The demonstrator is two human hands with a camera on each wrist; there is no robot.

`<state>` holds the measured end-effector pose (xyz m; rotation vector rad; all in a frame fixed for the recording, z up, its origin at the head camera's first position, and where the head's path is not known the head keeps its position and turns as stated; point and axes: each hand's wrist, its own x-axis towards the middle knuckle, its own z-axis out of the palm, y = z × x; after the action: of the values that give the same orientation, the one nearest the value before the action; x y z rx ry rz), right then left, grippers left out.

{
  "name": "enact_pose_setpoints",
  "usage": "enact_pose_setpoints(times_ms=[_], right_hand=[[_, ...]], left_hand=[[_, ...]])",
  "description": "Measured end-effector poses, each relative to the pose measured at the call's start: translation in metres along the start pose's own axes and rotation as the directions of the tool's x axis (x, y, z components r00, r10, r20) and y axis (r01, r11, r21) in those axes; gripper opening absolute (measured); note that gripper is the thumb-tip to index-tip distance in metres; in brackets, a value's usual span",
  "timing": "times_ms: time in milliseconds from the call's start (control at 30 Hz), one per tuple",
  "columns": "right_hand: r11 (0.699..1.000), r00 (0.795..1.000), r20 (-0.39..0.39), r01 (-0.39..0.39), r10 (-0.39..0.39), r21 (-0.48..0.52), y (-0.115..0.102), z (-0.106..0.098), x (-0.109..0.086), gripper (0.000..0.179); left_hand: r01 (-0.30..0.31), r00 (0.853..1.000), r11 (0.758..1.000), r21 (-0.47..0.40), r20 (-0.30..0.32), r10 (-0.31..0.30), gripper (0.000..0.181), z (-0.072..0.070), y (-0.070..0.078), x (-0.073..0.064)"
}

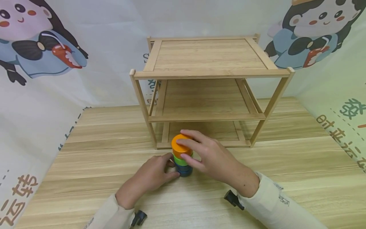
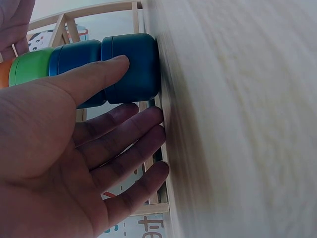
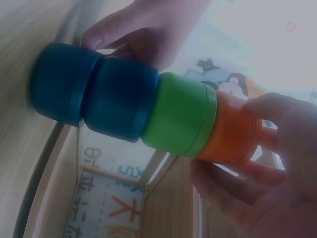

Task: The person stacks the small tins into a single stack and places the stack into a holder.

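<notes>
A stack of small round canisters stands upright in front of the rack: a blue canister at the bottom, a second blue canister, a green canister and an orange canister on top. My right hand holds the orange canister from the right, thumb and fingers on opposite sides of it. To the left of the stack is my left hand, its thumb lying against the bottom blue canister. The other fingers of that hand extend loosely near the tabletop, as the left wrist view shows.
A three-tier wooden rack stands just behind the stack on the wood-grain table. Its posts and middle shelf edge are close to the right hand. A printed cloth backdrop with cartoon figures encloses the back and sides.
</notes>
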<state>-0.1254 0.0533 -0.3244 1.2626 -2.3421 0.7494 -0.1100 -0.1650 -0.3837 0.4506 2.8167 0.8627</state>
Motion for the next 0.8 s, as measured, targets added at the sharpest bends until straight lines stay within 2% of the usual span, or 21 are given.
enact_pose_setpoints(times_ms=[267,500,667,800], right_hand=[[1.0,1.0,0.008,-0.02,0.02,0.003,0.0,-0.001,-0.001,0.042],[0.997,0.996,-0.019,-0.081,0.082,0.014,0.002,-0.006,-0.008,0.047],[0.981,0.987,-0.044,-0.149,0.156,0.124,0.009,-0.008,-0.016,0.043],[0.942,0.971,-0.04,-0.218,0.236,0.254,0.014,-0.007,-0.019,0.037]], left_hand=[[-0.013,1.0,1.0,0.008,-0.01,0.013,0.038,0.001,-0.001,0.0],[-0.012,1.0,1.0,0.001,-0.014,0.012,0.039,0.001,0.0,0.001],[-0.008,1.0,1.0,-0.002,-0.021,0.008,0.04,0.002,-0.001,0.002],[0.005,1.0,1.0,0.001,-0.024,-0.004,0.041,0.002,0.0,0.002]])
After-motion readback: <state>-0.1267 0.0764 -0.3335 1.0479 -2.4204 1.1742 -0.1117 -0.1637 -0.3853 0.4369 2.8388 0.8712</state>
